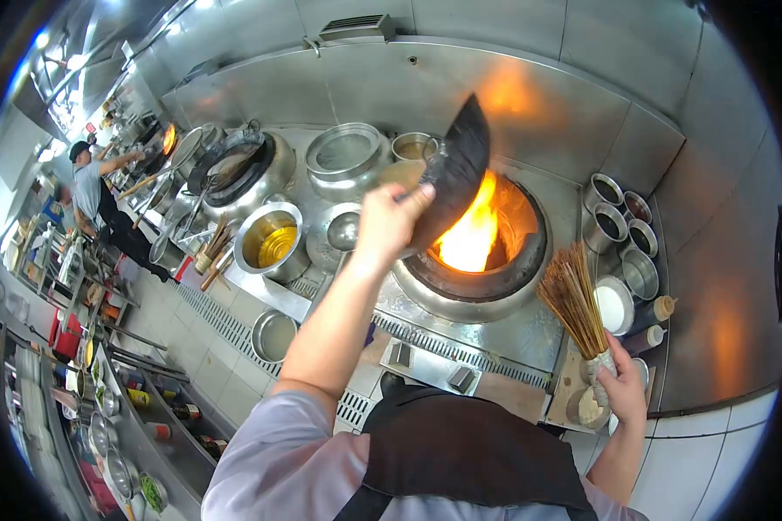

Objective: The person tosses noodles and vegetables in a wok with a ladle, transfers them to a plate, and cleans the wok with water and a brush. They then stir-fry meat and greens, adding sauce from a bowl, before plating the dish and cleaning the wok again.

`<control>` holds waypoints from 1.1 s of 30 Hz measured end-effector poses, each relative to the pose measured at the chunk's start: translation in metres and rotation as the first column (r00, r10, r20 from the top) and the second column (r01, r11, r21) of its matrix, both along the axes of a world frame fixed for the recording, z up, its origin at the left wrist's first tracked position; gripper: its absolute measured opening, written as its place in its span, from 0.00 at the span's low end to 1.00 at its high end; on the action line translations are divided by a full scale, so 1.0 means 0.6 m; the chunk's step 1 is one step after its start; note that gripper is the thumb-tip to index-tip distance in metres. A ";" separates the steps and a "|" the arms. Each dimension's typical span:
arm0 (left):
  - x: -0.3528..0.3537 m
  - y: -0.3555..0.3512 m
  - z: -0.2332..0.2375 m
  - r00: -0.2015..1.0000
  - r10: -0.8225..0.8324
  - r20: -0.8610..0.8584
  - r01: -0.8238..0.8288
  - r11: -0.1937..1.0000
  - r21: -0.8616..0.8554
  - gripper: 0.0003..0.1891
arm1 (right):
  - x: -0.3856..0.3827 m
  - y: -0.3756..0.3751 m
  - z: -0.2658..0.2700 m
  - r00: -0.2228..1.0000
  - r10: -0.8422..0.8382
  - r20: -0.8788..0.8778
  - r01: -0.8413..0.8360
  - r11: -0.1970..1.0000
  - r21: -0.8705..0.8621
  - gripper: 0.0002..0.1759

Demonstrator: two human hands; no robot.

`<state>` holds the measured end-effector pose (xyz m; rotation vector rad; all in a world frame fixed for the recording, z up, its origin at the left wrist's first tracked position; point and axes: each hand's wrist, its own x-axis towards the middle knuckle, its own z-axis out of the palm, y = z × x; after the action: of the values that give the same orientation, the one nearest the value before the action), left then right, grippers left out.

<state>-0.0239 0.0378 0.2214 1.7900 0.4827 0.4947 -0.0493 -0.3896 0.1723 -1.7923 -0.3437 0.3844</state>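
Wok [459,165] aslant beside burner flames [471,234], clamped in left grip [386,217] (bamboo brush [573,300] clamped in right grip [621,384]).

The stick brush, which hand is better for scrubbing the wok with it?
Probably the right hand: it grips the stick brush, while the left hand is busy holding the tilted black wok by the flames.

The wok [457,165] is of metal, and its surface looks matt. The brush [575,304] has rough bristles, which look like thin wood. The wall [361,94] is smooth metal with a soft gloss. The pot [254,229] is shiny metal, the apron [478,447] matt cloth.
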 end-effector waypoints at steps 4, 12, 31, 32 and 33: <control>0.063 0.082 0.020 0.984 0.052 0.169 -0.019 0.981 -0.194 0.24 | 0.002 -0.014 -0.034 0.998 -0.062 0.020 0.064 0.994 -0.092 0.32; -0.006 -0.001 -0.055 0.988 -0.146 0.048 0.110 0.892 0.439 0.22 | 0.038 0.108 0.000 0.939 -0.292 -0.182 0.341 0.727 0.596 0.25; 0.006 -0.063 -0.300 0.814 -0.492 -0.309 0.546 0.467 0.696 0.15 | 0.515 0.435 -0.157 0.927 -0.375 -0.008 0.363 0.902 -0.233 0.28; 0.014 -0.056 -0.296 0.816 -0.494 -0.300 0.542 0.476 0.693 0.15 | 0.505 0.458 -0.158 0.909 -0.411 0.073 0.417 0.900 -0.127 0.27; 0.015 -0.052 -0.296 0.820 -0.499 -0.281 0.530 0.477 0.701 0.14 | 0.485 0.479 -0.168 0.882 -0.450 0.138 0.458 0.889 -0.024 0.25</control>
<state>-0.0151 0.0064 0.0441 2.6327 -0.3519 0.2202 0.2417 -0.1023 0.0712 -1.8896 0.0075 -0.0577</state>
